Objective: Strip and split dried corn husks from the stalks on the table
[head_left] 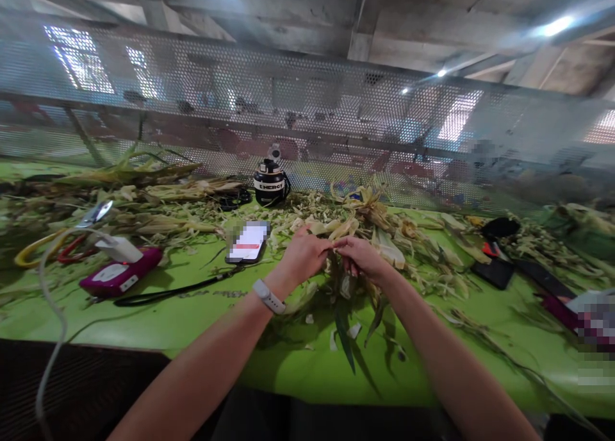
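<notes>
My left hand [307, 256], with a pale band on its wrist, is closed with the fingertips pinched together. My right hand [361, 257] meets it, also pinching, so that the two sets of fingertips almost touch. Between and below them is a corn husk [344, 286], its green leaf tips hanging toward the table's front; the exact pinched spot is too small to make out. More pale husks [391, 252] lie just behind and to the right of my hands, and small torn scraps [354, 330] lie on the green tabletop [384, 383] under them.
A phone [247, 241] with a black strap lies left of my hands. Farther left is a magenta power bank [120, 271] with a white plug and cable. A black bottle [270, 183] stands behind, before a perforated metal screen [312, 108]. Husk heaps [158, 197] cover the back.
</notes>
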Demonstrator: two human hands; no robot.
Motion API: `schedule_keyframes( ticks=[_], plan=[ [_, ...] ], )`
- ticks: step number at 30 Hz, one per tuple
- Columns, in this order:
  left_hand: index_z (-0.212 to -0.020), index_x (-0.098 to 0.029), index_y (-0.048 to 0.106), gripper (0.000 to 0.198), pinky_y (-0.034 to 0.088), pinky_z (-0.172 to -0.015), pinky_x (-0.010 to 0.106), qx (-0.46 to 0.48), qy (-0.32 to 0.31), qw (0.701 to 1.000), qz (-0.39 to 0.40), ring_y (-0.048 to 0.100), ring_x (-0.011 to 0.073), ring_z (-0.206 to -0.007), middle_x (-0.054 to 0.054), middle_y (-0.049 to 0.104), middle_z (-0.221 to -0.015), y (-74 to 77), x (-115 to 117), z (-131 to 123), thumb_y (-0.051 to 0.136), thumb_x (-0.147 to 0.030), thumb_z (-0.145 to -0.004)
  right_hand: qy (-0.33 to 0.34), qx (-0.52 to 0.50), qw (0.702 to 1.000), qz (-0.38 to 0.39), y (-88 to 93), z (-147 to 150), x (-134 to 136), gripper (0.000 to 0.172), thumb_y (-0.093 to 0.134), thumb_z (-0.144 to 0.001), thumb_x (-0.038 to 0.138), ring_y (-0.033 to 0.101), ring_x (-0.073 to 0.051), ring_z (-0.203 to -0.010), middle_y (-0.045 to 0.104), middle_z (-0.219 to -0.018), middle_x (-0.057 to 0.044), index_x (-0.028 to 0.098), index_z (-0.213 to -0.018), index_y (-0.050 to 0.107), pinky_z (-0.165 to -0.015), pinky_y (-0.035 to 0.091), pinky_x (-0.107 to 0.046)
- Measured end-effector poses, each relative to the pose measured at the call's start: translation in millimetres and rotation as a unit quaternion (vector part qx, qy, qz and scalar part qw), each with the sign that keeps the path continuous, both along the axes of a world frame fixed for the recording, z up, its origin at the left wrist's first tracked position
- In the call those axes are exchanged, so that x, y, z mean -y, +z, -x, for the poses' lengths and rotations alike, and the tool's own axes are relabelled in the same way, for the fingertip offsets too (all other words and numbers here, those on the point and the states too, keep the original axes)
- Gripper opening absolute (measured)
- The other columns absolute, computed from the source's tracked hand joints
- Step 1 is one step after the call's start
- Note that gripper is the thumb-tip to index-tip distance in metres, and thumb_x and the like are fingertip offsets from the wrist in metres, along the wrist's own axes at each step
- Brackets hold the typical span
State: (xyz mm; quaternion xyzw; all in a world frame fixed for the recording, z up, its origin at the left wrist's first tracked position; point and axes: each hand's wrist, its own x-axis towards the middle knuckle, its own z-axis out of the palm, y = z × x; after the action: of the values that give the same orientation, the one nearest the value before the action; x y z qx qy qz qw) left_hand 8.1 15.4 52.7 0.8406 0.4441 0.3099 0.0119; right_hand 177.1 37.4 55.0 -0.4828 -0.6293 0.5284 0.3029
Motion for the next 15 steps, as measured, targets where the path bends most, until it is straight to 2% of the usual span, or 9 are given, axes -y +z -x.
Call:
schedule_keyframes(
  ticks=[3, 7, 15],
  plan=[
    [-0.085, -0.02, 0.072, 0.022, 0.023, -0.105, 0.043, 0.018, -0.007, 1.0, -0.02, 0.057, 0.0204, -0.071, 0.006, 0.068, -0.072, 0.3, 1.0, 0.4, 0.051, -0.017, -0.08, 0.037, -0.013, 0.999, 0.003, 3.8, -2.7, 2.3, 0.02, 0.056, -0.073, 0.023, 0.038, -0.007, -0.025, 0.053, -0.036, 0.007, 0.018, -0.092, 0.06, -0.029, 0.026, -0.018],
    [-0.083, -0.024, 0.072, 0.021, 0.02, -0.107, 0.043, 0.061, -0.019, 0.998, -0.02, 0.058, 0.0193, -0.072, 0.004, 0.069, -0.074, -1.1, 1.1, 0.5, 0.054, -0.015, -0.079, 0.066, -0.028, 0.997, 0.016, 3.9, -5.6, 1.8, 0.022, 0.056, -0.071, 0.024, 0.038, -0.006, -0.026, 0.055, -0.039, 0.006, 0.016, -0.089, 0.064, -0.03, 0.028, -0.017],
    [-0.08, -0.025, 0.073, 0.019, 0.022, -0.107, 0.04, 0.071, 0.006, 0.997, -0.022, 0.06, 0.0208, -0.081, 0.005, 0.07, -0.079, -3.0, 0.9, 0.2, 0.054, -0.02, -0.079, 0.005, -0.05, 0.998, -0.035, -1.3, -4.0, -3.1, 0.017, 0.061, -0.068, 0.024, 0.043, -0.006, -0.03, 0.055, -0.043, 0.007, 0.016, -0.083, 0.066, -0.033, 0.033, -0.017]
  ],
)
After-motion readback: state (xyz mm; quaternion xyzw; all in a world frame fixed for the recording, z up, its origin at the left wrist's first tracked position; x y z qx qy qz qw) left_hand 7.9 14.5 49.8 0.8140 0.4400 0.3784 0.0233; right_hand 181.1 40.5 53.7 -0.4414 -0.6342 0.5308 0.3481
